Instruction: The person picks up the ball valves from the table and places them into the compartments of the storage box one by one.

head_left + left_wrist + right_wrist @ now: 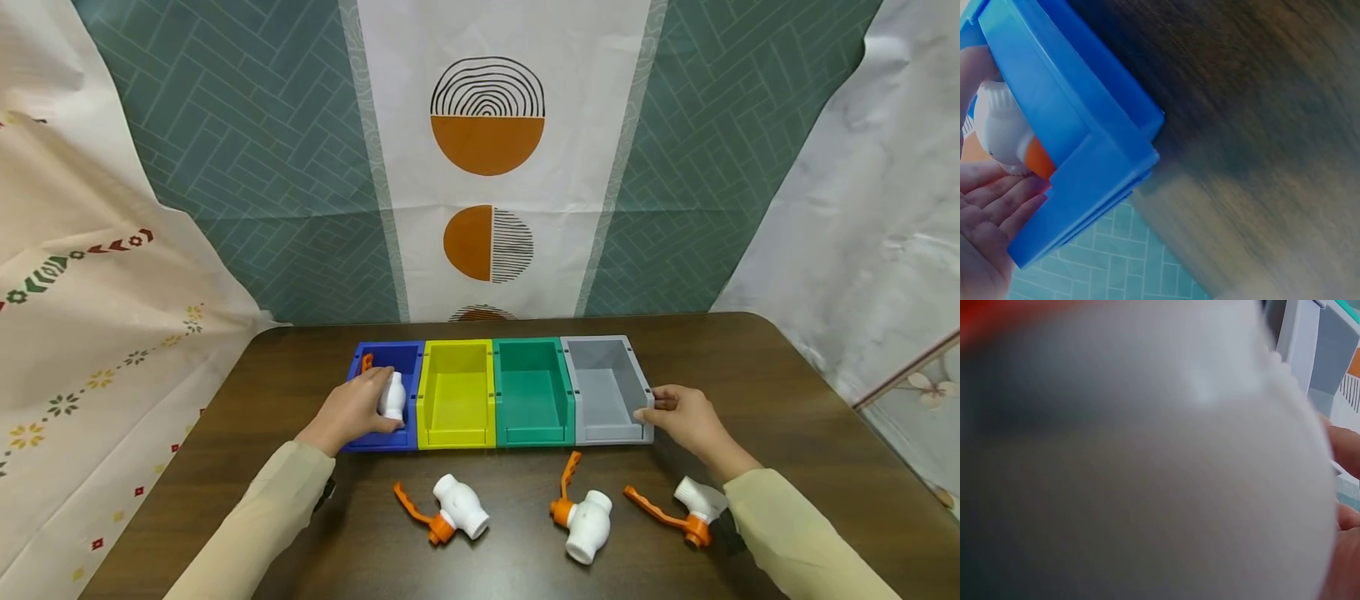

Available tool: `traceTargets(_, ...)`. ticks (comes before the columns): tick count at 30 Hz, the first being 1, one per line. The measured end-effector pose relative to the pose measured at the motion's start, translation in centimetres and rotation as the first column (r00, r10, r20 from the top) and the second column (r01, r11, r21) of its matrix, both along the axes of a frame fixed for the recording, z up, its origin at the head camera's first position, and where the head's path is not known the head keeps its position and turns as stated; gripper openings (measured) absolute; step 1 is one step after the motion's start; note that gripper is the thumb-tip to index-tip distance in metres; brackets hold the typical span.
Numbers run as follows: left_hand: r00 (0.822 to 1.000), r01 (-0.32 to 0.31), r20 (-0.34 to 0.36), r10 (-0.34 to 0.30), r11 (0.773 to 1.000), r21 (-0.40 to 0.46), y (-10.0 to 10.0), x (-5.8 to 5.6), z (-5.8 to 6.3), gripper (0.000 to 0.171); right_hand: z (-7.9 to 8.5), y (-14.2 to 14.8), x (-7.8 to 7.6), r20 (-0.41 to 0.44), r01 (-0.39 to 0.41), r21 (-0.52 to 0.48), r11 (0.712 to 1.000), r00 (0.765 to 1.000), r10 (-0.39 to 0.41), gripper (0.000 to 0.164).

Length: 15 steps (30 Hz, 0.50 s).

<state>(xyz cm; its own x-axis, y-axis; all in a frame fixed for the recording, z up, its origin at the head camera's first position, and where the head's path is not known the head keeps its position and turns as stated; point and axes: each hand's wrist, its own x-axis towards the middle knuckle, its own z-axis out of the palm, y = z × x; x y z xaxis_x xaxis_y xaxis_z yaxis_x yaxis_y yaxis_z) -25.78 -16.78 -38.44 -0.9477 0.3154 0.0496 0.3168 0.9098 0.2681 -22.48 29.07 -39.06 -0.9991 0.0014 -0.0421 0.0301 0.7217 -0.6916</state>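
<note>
In the head view my left hand (352,410) reaches into the blue bin (381,442) at the left of the row. It holds a white ball valve (393,396) with an orange handle between thumb and fingers. The left wrist view shows the white valve body (1000,128) and its orange collar inside the bin wall, fingers beside it. My right hand (688,418) pinches the right wall of the grey bin (613,434), thumb near the front corner. A blurred white valve body (1147,475) hides most of the right wrist view.
A yellow bin (456,439) and a green bin (534,437) stand between the blue and grey ones. Nearer on the brown table (517,575) lie three more valves: a left one (461,506), a middle one (588,527) and a right one (701,500) beside my right sleeve.
</note>
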Motion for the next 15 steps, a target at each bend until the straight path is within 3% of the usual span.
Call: traceTargets(15, 0.996, -0.031, 0.077, 0.032, 0.999, -0.017, 0.67, -0.72, 0.06, 0.081, -0.16, 0.02, 0.0, -0.014, -0.001, -0.015, 1.0, 1.0, 0.001, 0.053)
